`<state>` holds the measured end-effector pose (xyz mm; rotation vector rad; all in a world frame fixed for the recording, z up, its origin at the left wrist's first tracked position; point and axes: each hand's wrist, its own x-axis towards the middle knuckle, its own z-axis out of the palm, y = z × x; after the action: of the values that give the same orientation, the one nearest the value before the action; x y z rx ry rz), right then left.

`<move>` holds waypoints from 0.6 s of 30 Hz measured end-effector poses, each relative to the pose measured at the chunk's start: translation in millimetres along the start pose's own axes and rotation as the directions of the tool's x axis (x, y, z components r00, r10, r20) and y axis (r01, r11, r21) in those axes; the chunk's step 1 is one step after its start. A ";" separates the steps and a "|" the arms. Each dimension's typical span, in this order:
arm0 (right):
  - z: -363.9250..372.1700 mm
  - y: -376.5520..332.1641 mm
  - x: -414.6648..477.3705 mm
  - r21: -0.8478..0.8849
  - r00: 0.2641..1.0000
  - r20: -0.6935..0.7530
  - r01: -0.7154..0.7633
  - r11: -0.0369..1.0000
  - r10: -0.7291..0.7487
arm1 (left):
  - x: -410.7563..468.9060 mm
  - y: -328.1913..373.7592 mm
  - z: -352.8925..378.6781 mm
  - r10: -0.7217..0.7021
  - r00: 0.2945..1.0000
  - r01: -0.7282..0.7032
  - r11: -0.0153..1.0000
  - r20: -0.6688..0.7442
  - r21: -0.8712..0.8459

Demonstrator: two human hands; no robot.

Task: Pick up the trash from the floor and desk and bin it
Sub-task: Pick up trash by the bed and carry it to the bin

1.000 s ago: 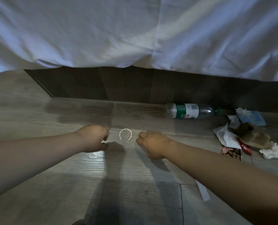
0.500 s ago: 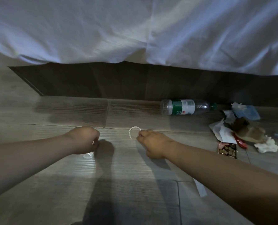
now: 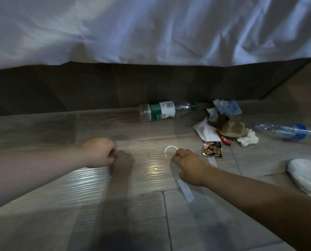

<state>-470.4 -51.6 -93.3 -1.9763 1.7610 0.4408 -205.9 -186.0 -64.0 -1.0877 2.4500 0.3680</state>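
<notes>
My right hand (image 3: 189, 165) pinches one end of a thin white open plastic ring (image 3: 169, 150), which stands just above the wood-look floor. My left hand (image 3: 100, 153) is a closed fist low over the floor, left of the ring; nothing shows in it. A pale paper strip (image 3: 186, 192) lies under my right wrist. A clear bottle with a green label (image 3: 160, 111) lies on its side against the dark bed base. To the right sits a pile of tissues and wrappers (image 3: 225, 126), with a gold-and-black wrapper (image 3: 212, 150) in front of it.
A white bedsheet (image 3: 151, 29) hangs over the dark bed base (image 3: 96, 87) across the back. A clear bottle with a blue cap (image 3: 287, 132) lies far right. A crumpled tissue (image 3: 248, 139) and a white plastic bag (image 3: 307, 175) lie at the right.
My right hand has reached the white ring and closed on its end. My left hand has drawn back to the left. The view has shifted right, showing more trash.
</notes>
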 end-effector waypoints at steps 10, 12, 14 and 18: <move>23.0 54.3 -45.2 0.275 0.964 -0.128 -0.191 0.942 0.232 | 76.5 94.0 -49.2 0.096 0.958 -0.135 0.983 -0.272 -0.128; 25.9 60.5 -50.3 0.340 0.945 -0.173 -0.208 0.917 0.278 | 87.4 108.2 -53.7 0.081 0.945 -0.130 0.982 -0.318 -0.135; 25.6 67.1 -53.4 0.355 0.920 -0.219 -0.235 0.905 0.325 | 96.7 118.0 -53.2 0.073 0.940 -0.122 0.984 -0.334 -0.130; 19.4 89.1 -53.2 0.387 0.864 -0.296 -0.282 0.878 0.408 | 110.9 124.8 -46.3 0.052 0.953 -0.081 0.993 -0.299 -0.087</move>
<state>-564.4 -3.6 -92.9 -1.5702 2.2711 -0.1369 -378.9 -193.3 -69.5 -1.1770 2.7636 0.3736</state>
